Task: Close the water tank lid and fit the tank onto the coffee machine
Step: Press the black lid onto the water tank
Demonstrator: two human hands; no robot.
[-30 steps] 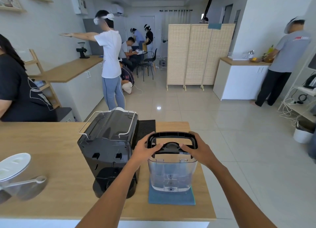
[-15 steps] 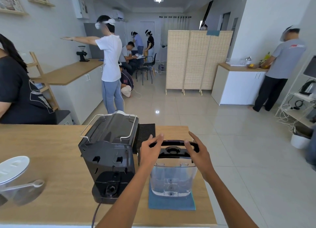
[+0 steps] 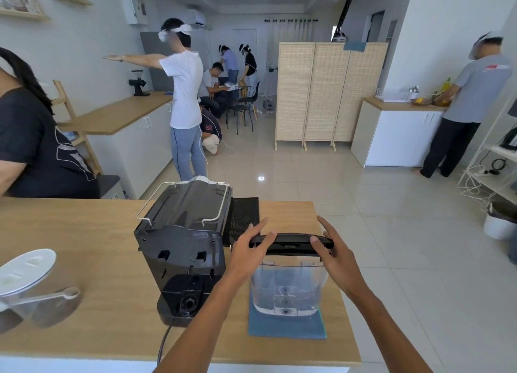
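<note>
- Lid [image 3: 291, 243] now folded down flat on the water tank [image 3: 288, 287]; a second ago upright, with its handle opening facing the camera.
- Left hand [image 3: 249, 253] and right hand [image 3: 334, 253] pressing on the lid's two ends, fingers spread and extended, not clamped.
- Tank standing on the blue cloth [image 3: 286, 326] near the table's front right corner, just right of the coffee machine [image 3: 184, 241], not touching.
- Closing apparently done; probably next, lifting and seating the tank on the machine's rear mount.
</note>
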